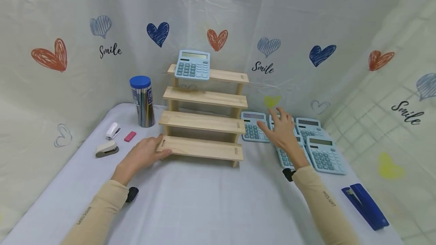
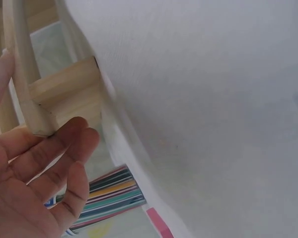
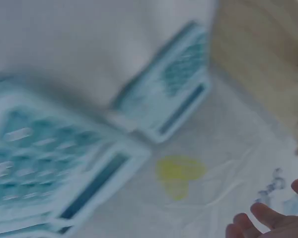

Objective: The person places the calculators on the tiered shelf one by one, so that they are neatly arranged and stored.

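A light wooden tiered rack (image 1: pixel 201 122) stands on the table, and a light blue calculator (image 1: pixel 192 65) leans on the left part of its top step. My left hand (image 1: pixel 144 154) holds the left end of the lowest step; in the left wrist view the thumb and fingers lie on either side of the board end (image 2: pixel 37 116). My right hand (image 1: pixel 283 131) is raised over a group of light blue calculators (image 1: pixel 326 154) right of the rack, its fingers spread and nothing in them. In the blurred right wrist view, calculators (image 3: pixel 54 163) lie away from the fingertips.
A blue-lidded clear jar of pencils (image 1: pixel 143 103) stands left of the rack. Near it lie a white stapler (image 1: pixel 113 130), a pink eraser (image 1: pixel 130 136) and a cream-and-grey stapler (image 1: pixel 106 149). A blue stapler (image 1: pixel 364 206) is at the right table edge. A heart-printed curtain hangs behind.
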### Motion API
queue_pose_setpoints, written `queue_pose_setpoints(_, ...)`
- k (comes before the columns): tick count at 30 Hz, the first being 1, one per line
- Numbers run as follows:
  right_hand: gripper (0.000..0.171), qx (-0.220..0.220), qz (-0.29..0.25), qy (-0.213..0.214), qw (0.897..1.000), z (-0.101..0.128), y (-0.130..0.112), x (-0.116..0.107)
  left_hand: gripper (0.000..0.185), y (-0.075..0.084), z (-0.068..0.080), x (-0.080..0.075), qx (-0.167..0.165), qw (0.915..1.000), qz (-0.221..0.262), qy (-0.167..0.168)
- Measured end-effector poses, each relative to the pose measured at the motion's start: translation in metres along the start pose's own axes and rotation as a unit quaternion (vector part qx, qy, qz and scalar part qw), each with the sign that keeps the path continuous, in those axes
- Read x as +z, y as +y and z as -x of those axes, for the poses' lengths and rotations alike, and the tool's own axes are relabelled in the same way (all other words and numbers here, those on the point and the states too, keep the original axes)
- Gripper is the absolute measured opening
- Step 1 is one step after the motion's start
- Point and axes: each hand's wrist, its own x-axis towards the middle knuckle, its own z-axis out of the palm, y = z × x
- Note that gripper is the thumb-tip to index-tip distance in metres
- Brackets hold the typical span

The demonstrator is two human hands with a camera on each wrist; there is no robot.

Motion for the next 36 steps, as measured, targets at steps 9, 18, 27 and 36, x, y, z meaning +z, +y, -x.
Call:
queue_pose_setpoints(9,0.09,0.091,0.075,-0.171,0.978,0.04,0.068,-0.01,0.085,0.0,-0.002,-0.003,-0.008,0.9998,0.006,-0.015)
queue_pose_setpoints(18,0.09,0.095,0.102,-0.241,0.96,0.048,0.091,-0.004,0.084,-0.002,-0.002,-0.002,-0.004,0.9998,0.008,-0.019)
queue_pose_setpoints(27,0.087,0.089,0.107,-0.254,0.957,0.05,0.075,0.003,0.081,-0.001,-0.002,0.0,0.006,0.9999,0.002,-0.008)
queue_pose_setpoints(36,0.097,0.155,0.1,-0.281,0.942,0.05,0.065,0.011,0.08,-0.003,-0.002,0.002,0.013,0.9999,0.006,0.0)
